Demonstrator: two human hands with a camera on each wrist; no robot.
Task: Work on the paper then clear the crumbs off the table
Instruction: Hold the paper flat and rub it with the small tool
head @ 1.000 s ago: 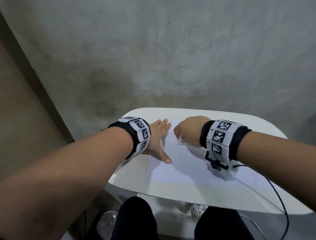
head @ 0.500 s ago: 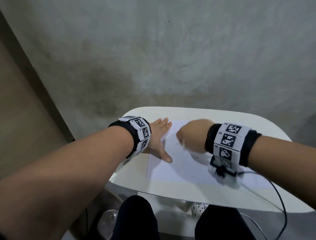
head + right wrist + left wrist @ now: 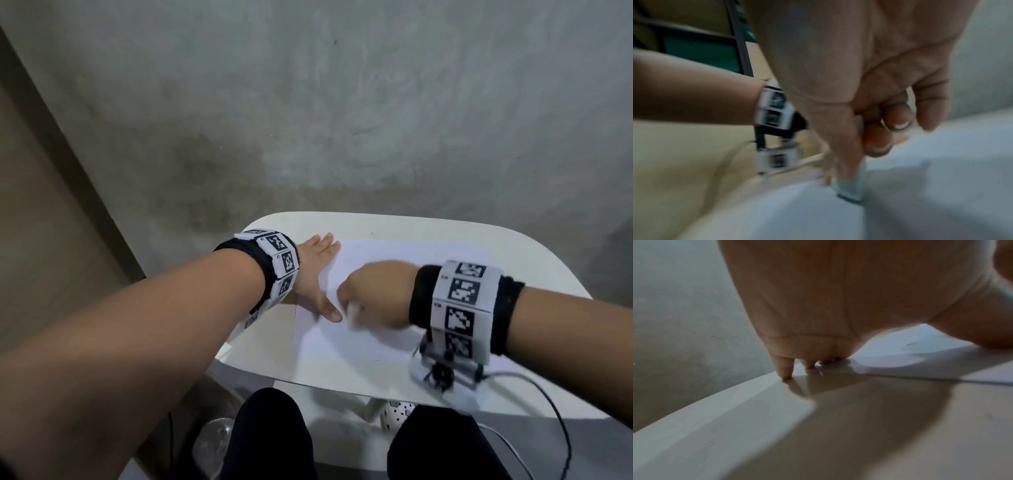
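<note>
Cable (image 3: 561, 425) trails off table (image 3: 428, 229) — near right wrist.

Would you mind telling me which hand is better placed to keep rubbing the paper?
The right hand: it already pinches the small white eraser against the paper. The left hand lies flat, pinning the sheet's left edge.

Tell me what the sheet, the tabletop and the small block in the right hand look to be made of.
Sheet: thin white paper, matte; it lies flat with a crisp straight edge.
Tabletop: probably smooth plastic or laminate, off-white, with a rounded edge and a soft sheen under the left hand.
Block pinched in the right hand: pale, likely a rubber eraser, though blur leaves this uncertain.
</note>
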